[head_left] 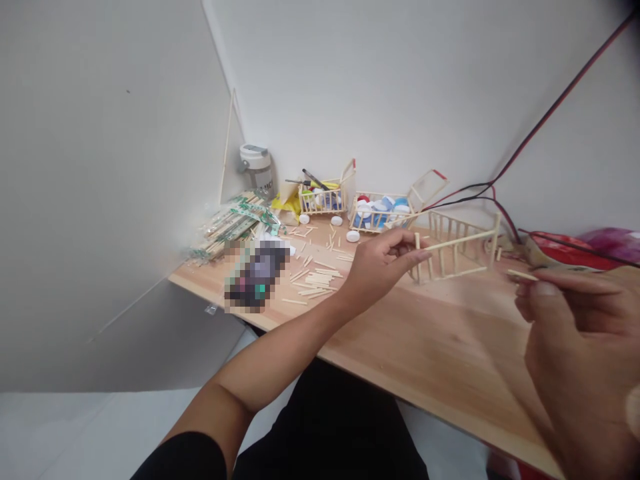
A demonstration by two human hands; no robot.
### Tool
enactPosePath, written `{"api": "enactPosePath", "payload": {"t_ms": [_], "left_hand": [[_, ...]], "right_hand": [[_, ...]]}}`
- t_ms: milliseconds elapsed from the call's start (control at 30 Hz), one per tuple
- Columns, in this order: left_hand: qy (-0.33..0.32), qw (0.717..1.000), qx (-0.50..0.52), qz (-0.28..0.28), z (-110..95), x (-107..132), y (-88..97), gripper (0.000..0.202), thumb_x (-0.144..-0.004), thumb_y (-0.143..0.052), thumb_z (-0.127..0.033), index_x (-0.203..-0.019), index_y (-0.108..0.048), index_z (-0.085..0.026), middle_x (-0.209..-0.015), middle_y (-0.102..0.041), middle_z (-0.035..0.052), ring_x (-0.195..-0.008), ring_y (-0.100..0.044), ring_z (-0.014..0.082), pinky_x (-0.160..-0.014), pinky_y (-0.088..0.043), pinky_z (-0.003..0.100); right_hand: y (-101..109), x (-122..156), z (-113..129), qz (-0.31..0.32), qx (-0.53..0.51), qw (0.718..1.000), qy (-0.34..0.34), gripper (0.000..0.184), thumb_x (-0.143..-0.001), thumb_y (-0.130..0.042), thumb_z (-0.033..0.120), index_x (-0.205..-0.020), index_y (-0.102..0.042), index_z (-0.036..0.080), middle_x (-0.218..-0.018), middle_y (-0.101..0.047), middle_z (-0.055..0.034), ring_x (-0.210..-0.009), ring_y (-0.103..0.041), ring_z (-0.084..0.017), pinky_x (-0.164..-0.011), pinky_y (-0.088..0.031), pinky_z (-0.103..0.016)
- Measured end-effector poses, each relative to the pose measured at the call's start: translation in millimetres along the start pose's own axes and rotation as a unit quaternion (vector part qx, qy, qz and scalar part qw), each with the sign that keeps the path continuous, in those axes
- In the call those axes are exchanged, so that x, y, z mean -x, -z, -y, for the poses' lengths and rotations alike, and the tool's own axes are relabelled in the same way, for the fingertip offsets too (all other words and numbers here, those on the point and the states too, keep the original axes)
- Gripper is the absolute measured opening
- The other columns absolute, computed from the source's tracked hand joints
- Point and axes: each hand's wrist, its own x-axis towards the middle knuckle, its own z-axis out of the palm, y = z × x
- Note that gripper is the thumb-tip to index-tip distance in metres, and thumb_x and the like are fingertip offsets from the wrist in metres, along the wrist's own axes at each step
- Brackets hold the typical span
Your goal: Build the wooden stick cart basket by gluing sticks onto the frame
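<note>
Wooden stick frame (453,247), at left hand (383,263)

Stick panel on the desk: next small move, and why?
Probably bring the stick pinched in the right hand over to the panel. The left hand is already at the panel's near end and could steady it, and the stick looks like the panel's own pieces, so it may well fit there.

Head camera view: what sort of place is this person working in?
Probably a hobby craft corner: a wooden desk, loose wooden craft sticks scattered on it, and small stick-built crates holding plastic bottle caps.
</note>
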Motion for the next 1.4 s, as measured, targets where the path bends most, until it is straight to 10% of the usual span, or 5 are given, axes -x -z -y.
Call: {"api": "enactPosePath", "payload": {"t_ms": [333, 800, 1400], "left_hand": [[-0.083, 0.979, -0.157, 0.095, 7, 3, 6.1, 0.018, -0.088, -0.063, -0.035, -0.086, -0.065, -0.018, -0.080, -0.064, 0.0032, -0.074, -0.055, 0.0142, -0.073, -0.043, 0.027], [0.016, 0.998, -0.047, 0.024, 6, -4, 10.0, 0.027, -0.077, -0.073, -0.040, -0.082, -0.065, -0.015, -0.085, -0.066, 0.0037, -0.076, -0.058, 0.0124, -0.072, -0.047, 0.025], [0.051, 0.997, 0.014, -0.052, 8, -4, 10.2, 0.020, -0.076, -0.074, -0.033, -0.080, -0.064, -0.016, -0.079, -0.064, -0.0001, -0.072, -0.057, 0.0103, -0.069, -0.049, 0.022]], "right_hand": [[3, -15, -5, -0.028, -0.121, 0.990, -0.070, 0.016, -0.060, -0.074, 0.024, -0.070, -0.063, 0.019, -0.067, -0.059, -0.0024, -0.056, -0.054, -0.013, -0.052, -0.040, -0.029], [9, -4, -21, 0.189, 0.052, 0.980, 0.036, 0.013, -0.085, -0.063, 0.029, -0.094, -0.064, 0.020, -0.089, -0.066, -0.0032, -0.078, -0.062, -0.014, -0.072, -0.050, -0.030], [1, 2, -9, 0.194, 0.193, 0.950, 0.150, 0.012, -0.089, -0.056, 0.028, -0.091, -0.064, 0.019, -0.085, -0.069, -0.0035, -0.064, -0.057, -0.012, -0.061, -0.046, -0.026]]}}
